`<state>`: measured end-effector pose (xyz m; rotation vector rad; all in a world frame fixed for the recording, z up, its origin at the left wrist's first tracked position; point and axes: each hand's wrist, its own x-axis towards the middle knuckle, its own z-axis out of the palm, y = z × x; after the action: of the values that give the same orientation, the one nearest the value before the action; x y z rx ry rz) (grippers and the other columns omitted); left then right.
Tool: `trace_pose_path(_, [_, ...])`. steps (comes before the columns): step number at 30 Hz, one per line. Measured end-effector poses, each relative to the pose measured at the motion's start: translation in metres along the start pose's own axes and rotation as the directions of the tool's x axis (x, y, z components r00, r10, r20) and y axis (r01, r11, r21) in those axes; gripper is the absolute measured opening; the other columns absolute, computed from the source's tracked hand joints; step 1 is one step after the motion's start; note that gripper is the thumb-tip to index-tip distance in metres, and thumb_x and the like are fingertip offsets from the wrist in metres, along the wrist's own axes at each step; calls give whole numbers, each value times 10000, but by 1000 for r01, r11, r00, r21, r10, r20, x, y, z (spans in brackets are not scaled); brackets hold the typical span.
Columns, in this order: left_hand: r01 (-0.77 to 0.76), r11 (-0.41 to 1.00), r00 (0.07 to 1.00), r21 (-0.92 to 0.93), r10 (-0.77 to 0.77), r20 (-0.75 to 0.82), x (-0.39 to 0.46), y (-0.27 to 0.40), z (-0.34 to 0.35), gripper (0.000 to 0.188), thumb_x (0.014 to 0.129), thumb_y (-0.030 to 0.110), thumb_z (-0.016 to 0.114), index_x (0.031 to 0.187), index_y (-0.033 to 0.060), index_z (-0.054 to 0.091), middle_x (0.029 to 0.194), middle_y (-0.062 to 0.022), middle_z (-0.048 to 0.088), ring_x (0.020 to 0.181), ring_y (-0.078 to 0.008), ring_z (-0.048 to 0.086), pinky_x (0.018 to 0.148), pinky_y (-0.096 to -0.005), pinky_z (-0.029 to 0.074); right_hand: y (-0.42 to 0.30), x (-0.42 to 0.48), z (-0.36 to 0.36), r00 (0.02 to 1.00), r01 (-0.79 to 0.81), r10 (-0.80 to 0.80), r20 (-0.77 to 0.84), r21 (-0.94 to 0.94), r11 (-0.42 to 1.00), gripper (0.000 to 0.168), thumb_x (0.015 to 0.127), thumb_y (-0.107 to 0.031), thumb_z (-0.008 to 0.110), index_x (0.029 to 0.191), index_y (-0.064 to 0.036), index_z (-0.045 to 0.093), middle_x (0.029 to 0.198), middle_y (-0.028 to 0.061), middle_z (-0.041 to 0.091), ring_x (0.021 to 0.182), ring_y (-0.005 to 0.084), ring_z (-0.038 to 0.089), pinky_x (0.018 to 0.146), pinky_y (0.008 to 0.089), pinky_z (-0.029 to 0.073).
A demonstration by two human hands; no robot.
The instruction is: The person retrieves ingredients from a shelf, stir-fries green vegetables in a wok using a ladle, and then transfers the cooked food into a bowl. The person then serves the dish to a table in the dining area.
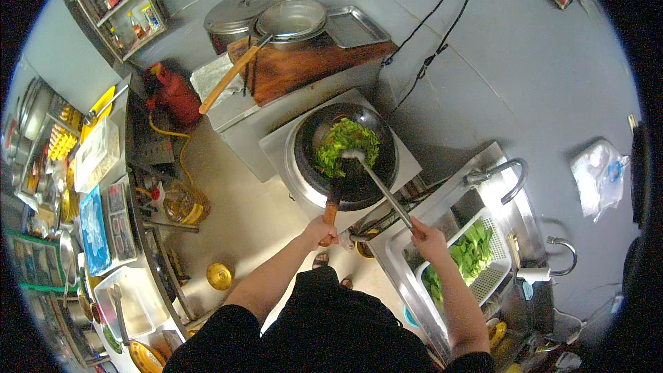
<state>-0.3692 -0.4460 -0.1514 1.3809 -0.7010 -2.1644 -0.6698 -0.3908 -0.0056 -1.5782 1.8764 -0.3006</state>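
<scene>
A black wok [380, 186] sits on a round burner in a metal stove top [274, 145], with chopped green vegetables [336, 147] inside it. My left hand [322, 233] is closed around the wok's wooden handle [330, 213]. In my right hand [429, 241] is the long metal handle of a ladle or wok spatula [383, 189]. The tool's head rests among the greens near the wok's middle, and its exact shape is partly hidden by them.
Right of me, a white plastic basket [500, 264] of leafy greens [474, 248] stands in a steel sink under a faucet [510, 166]. Behind the stove are a wooden board [295, 70] and a strainer's wooden handle [228, 80]. An oil jug [186, 204] and a red gas cylinder [176, 96] stand at left.
</scene>
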Motion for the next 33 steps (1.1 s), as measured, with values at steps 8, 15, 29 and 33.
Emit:
trace_pose_path(8, [-68,996,998,-55,67,-20,-11,4,-1,312,579,-57,597,872,-36,491,655,-130,556,527,-238,581,475,-335,485,-26,58,30,965,47,-30,-262,59,997,521,808,-116,565,1293,-263,444,858,127,647,727,263,624,653,368,488])
trace_pose_path(15, [-68,996,995,-62,64,-73,-14,2,-3,331,588,-59,595,889,-36,460,646,-111,525,515,-239,575,475,-339,499,-35,2,39,933,-361,267,243,635,683,440,850,-146,551,1282,-192,481,709,72,577,485,84,485,428,258,404])
trace_pose_path(29, [-32,999,998,-30,30,-56,-14,8,0,380,599,-38,610,944,-37,450,731,-118,528,536,-230,579,479,-330,511,-52,71,49,994,102,-101,35,-3,995,493,839,-183,546,1307,-284,430,610,84,526,512,205,524,490,345,446])
trace_pose_path(33, [-28,999,999,-20,27,-42,-9,2,-7,377,625,-31,613,976,-25,477,752,-104,537,565,-220,583,492,-323,513,-75,18,11,987,150,-163,9,-450,880,487,813,-176,530,1269,-327,453,710,146,592,638,325,580,601,417,472])
